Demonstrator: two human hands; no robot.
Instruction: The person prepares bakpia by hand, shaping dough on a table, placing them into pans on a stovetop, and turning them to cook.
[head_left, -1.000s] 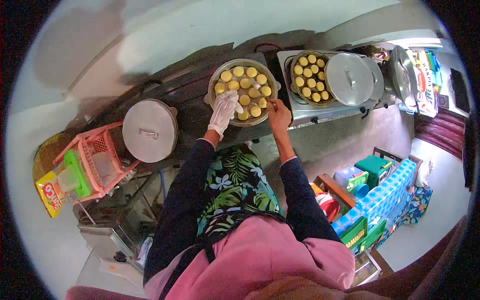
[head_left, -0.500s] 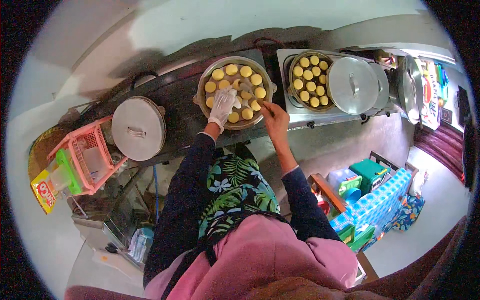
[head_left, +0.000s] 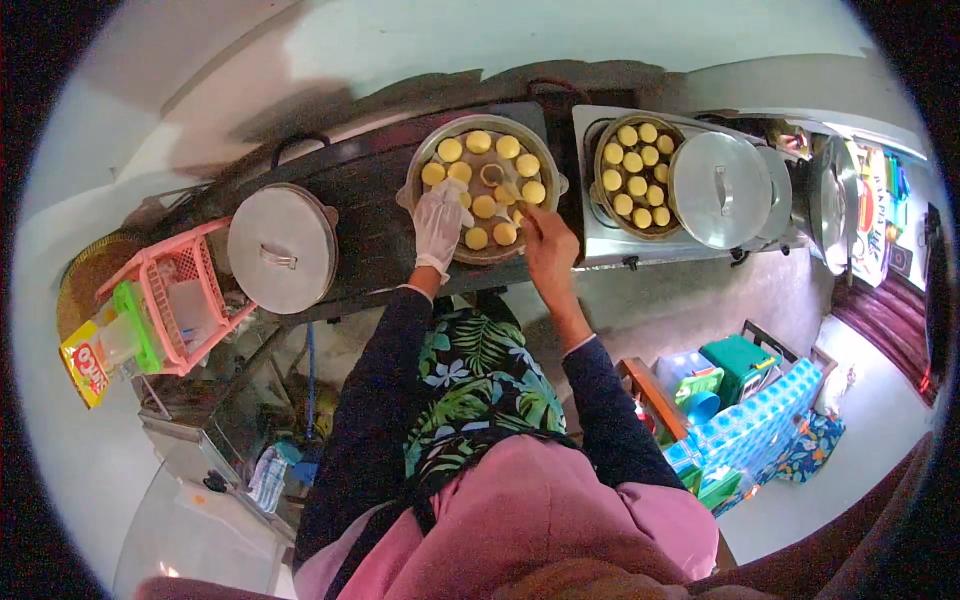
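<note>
One newly bare ring (head_left: 492,174) marks a freed spot inside the pan (head_left: 480,121); right hand (head_left: 552,250) clenches a utensil (head_left: 510,190), left hand's (head_left: 439,226) grip unclear.

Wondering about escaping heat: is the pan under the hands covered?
Uncovered: the pan lies open, yellow rounds visible inside.

Light was uneven, nearly washed out at upper right. Broad shadows lay along the wall (head_left: 420,40), upper left to centre. Round metal lid (head_left: 700,205), right of centre, had pale sheen. Yellow rounds (head_left: 478,142) lacked fine detail. Fisheye bent edges; black rim was grainy.
</note>
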